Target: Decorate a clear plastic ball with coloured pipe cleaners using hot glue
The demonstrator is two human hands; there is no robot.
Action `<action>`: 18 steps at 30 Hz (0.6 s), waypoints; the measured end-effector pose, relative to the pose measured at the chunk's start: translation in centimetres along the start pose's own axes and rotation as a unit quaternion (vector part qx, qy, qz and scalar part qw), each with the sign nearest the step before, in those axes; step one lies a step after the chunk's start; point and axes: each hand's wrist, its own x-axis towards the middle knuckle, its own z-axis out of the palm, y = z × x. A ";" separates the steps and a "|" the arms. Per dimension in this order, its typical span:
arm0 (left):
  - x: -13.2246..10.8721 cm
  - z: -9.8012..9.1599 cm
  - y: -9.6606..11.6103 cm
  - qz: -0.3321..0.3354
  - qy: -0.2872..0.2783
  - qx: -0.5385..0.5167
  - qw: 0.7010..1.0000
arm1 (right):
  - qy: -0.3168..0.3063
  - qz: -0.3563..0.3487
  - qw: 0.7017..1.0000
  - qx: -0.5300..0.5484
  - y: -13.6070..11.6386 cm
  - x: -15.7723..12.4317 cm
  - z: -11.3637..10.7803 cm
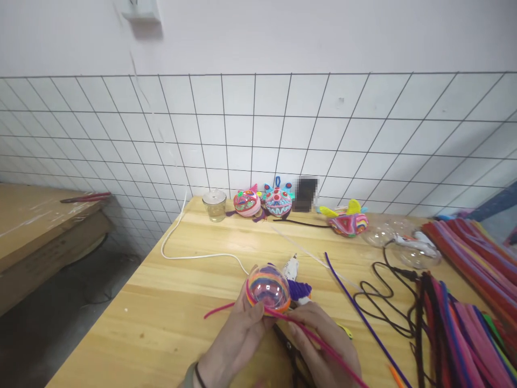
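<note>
My left hand [246,318] is wrapped round a clear plastic ball [269,288] lined with bands of coloured pipe cleaner. Its thumb presses a pink pipe cleaner [323,345] against the ball's near edge, and one end pokes out to the left. Between the closed fingers of my right hand [325,337] runs the long part of that pink pipe cleaner. Just beyond the ball are a purple fuzzy piece [299,290] and a white glue gun [291,267], partly hidden. Dark-handled scissors [288,347] lie under my hands, half covered.
Finished fish-like ornaments [278,202] and a glass cup [215,205] stand along the wall. Bundles of pipe cleaners [456,323], a coiled black cable [379,296] and clear plastic shells [416,253] occupy the right. A purple pipe cleaner [363,315] lies nearby. A white cord [202,256] crosses the left.
</note>
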 end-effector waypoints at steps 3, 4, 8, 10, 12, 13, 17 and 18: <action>-0.1 -0.1 -0.1 -0.007 0.001 0.004 1.000 | 0.022 0.014 1.000 -0.003 0.0 0.3 0.1; -0.1 -0.1 -0.1 -0.008 -0.003 0.007 1.000 | 0.032 0.018 0.999 -0.003 -0.1 0.4 0.2; -0.1 -0.1 -0.2 -0.005 -0.015 0.008 1.000 | 0.068 0.017 0.998 0.004 -0.2 0.7 0.4; -0.2 -0.1 -0.2 -0.006 -0.014 0.008 1.000 | 0.074 0.021 0.997 0.003 -0.3 0.7 0.5; -0.2 0.0 -0.2 -0.009 -0.012 0.011 1.000 | 0.076 0.027 0.997 0.000 -0.4 0.8 0.6; -0.2 0.0 -0.2 -0.009 -0.010 0.012 1.000 | 0.077 0.029 0.997 0.000 -0.4 0.8 0.6; -0.1 0.0 -0.2 -0.009 -0.006 0.015 1.000 | 0.085 0.038 0.996 0.002 -0.6 1.0 0.6; -0.1 0.0 -0.2 -0.009 -0.005 0.016 1.000 | 0.085 0.041 0.996 0.002 -0.6 1.0 0.6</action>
